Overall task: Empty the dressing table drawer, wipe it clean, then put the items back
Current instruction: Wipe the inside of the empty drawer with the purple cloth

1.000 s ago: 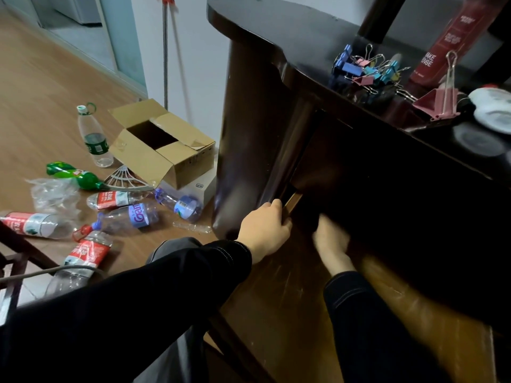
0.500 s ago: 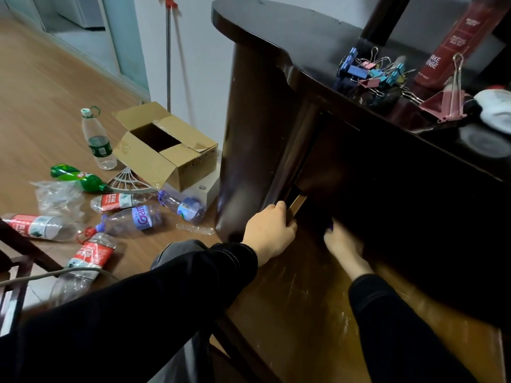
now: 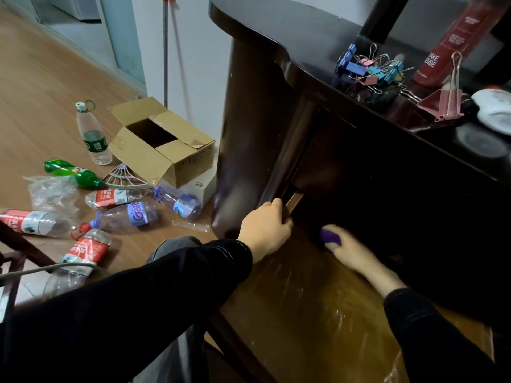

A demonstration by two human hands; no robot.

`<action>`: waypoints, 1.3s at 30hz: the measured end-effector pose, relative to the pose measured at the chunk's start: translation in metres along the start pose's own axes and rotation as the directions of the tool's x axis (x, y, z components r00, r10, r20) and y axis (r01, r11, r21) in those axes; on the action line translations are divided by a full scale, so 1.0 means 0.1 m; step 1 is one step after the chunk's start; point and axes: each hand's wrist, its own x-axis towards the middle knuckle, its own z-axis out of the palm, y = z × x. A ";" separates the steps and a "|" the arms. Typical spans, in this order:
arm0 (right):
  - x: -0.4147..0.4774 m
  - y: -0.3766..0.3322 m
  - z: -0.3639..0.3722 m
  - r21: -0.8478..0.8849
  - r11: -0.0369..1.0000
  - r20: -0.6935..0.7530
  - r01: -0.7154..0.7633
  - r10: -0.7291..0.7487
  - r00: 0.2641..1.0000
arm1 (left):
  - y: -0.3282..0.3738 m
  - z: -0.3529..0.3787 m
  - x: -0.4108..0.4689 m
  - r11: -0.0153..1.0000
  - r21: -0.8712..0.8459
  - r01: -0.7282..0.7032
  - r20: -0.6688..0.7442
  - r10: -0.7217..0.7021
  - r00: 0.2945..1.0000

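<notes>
**A:** Where is the small purple thing (image 3: pixel 330 236) now?

**B:** At the back of the open drawer (image 3: pixel 304 313), under the top of the bench (image 3: pixel 290 31). The right hand (image 3: pixel 352 251) holds it with the fingers curled round it. Its shape is too blurred to tell.

**A:** And the left hand (image 3: pixel 266 229)?

**B:** It grips the drawer's left wall, at 9 o'clock from the purple thing. So the right hand is nearer.

**A:** Where should it go?

**B:** I think up toward 1 o'clock, beside the binder clips (image 3: pixel 370 69) on the bench.
</notes>
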 end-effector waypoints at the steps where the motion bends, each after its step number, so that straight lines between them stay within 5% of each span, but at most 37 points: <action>1: 0.07 0.00 0.03 0.039 0.995 -0.075 -0.093 0.096 0.993 | 0.00 -0.01 -0.01 1.000 -0.001 0.001 0.003 -0.001 1.000; 4: 0.13 -0.11 0.16 -0.119 0.969 -0.224 -0.218 0.188 0.956 | 0.01 -0.01 -0.02 1.000 -0.004 0.000 0.011 0.000 1.000; 8: -0.15 -0.19 0.37 -0.417 0.907 -0.141 0.053 -0.123 0.982 | -0.02 0.01 0.01 1.000 -0.005 -0.006 0.010 0.006 1.000; 12: -0.28 -0.04 0.36 -0.399 0.886 0.017 0.234 -0.248 0.969 | -0.04 0.03 0.02 1.000 -0.009 -0.014 0.000 0.014 1.000; 17: -0.16 -0.21 0.15 -0.237 0.968 -0.209 -0.078 0.027 0.977 | -0.04 0.02 0.01 1.000 -0.010 -0.004 0.005 0.004 1.000; 19: -0.30 -0.36 0.33 -0.330 0.941 -0.249 -0.077 -0.008 0.969 | -0.04 0.01 0.01 1.000 -0.010 -0.004 0.010 0.004 1.000; 24: -0.61 -0.34 0.73 -0.347 0.932 -0.073 0.107 -0.141 0.987 | -0.05 0.02 0.03 0.999 -0.029 0.013 0.011 -0.012 1.000; 30: -0.44 -0.40 0.44 -0.172 0.972 -0.298 -0.163 0.106 0.949 | -0.03 -0.01 0.00 1.000 -0.020 0.020 0.019 -0.019 1.000; 35: -0.67 -0.70 0.71 -0.398 0.917 -0.129 0.030 -0.088 0.988 | 0.00 -0.04 -0.01 1.000 -0.007 0.030 0.040 -0.030 0.999; 39: -0.63 -0.58 0.62 -0.366 0.928 -0.136 0.065 -0.122 0.983 | 0.00 -0.06 -0.02 0.999 -0.022 0.028 0.055 -0.027 0.998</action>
